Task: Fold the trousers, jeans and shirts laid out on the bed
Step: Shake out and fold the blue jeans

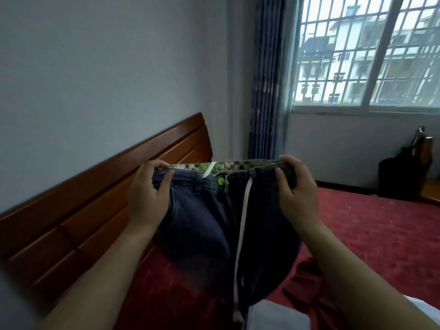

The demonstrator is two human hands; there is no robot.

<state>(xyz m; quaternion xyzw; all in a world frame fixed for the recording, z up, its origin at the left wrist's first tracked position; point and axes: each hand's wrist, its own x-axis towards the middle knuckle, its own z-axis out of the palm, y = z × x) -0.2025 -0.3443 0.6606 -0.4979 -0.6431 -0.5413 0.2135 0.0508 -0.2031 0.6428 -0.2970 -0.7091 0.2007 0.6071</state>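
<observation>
A pair of dark blue jeans (pixel 204 225) hangs in the air above the red bed (pixel 371 225), held up by the waistband. The waistband has a green patterned lining, a green button and a white drawstring that dangles down the front. My left hand (pixel 148 189) grips the left end of the waistband, thumb on the front. My right hand (pixel 296 184) grips the right end the same way. The legs hang down toward me, and their lower ends are hidden at the bottom of the view.
A wooden headboard (pixel 100 210) runs along the left wall. A dark red garment (pixel 307 275) lies crumpled on the bed at lower right, with something white (pixel 278 315) beside it. A blue curtain (pixel 266 79), a barred window and a dark bag (pixel 402 175) stand beyond.
</observation>
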